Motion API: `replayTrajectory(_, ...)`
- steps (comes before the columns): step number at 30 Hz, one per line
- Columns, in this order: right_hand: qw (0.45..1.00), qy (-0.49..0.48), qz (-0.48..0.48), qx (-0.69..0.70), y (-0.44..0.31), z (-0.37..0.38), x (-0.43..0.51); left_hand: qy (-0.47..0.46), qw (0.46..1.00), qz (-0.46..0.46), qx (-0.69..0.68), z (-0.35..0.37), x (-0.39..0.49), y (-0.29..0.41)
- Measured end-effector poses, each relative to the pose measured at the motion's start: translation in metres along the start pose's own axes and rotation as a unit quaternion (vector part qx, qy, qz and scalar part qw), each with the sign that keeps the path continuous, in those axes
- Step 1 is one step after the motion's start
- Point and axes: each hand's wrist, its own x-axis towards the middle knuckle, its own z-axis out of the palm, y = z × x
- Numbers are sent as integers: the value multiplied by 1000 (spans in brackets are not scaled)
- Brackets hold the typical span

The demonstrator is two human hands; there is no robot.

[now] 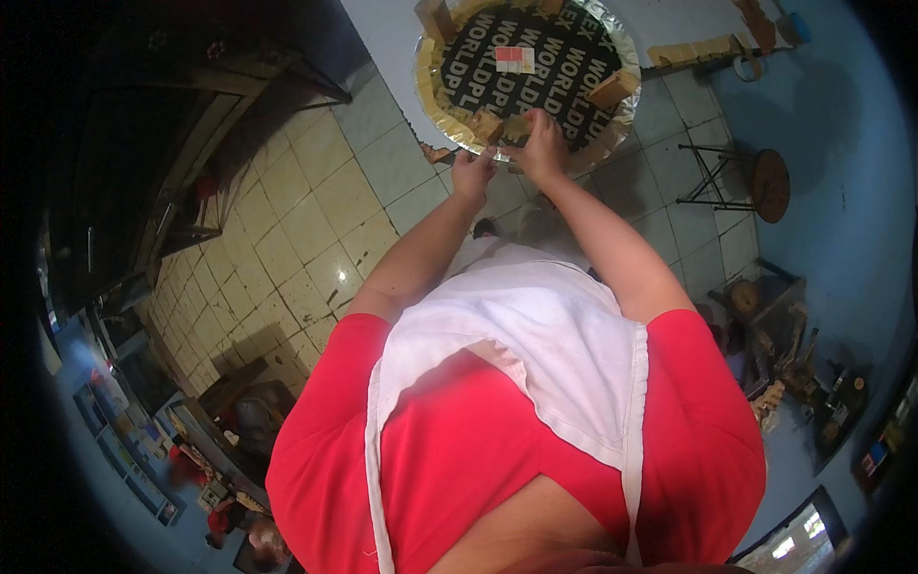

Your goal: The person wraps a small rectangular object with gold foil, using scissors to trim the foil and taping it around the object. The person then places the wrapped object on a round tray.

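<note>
A round board (pixel 531 86) with a dark printed face and a silver foil rim lies on a white-topped table. Wooden blocks stand around its edge, one of them (pixel 486 125) beside my hands and another (pixel 611 89) at the right. A small red and white card (pixel 515 60) lies near the middle. My left hand (pixel 473 174) touches the foil rim at the near edge with its fingertips. Just to the right, my right hand (pixel 541 147) pinches a yellowish strip (pixel 515 129) over the rim, its fingers partly hiding the strip.
The white table (pixel 391 57) has a ragged edge with tape pieces, and a tape roll (pixel 747 68) hangs at its right. A round stool (pixel 770 185) lies or leans by the blue wall. Cluttered metal gear stands at the lower right; people are far off at lower left.
</note>
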Motion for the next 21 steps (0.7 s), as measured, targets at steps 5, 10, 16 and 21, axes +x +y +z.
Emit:
replayTrajectory(5, 1000, -14, 23, 6, -3, -4, 1, -35, 999, -29, -2, -6, -8, 8)
replayTrajectory(10, 999, -13, 24, 33, 2, -2, 1, -19, 999, -44, 11, -9, 1, 5)
replayTrajectory(16, 963, -64, 8, 263, 40, -2, 15, -7, 999, -29, 27, -9, 6, 2)
replayTrajectory(21, 969, -177, -135, 104, 47, -12, 22, 1, 999, -30, 32, -9, 6, 3)
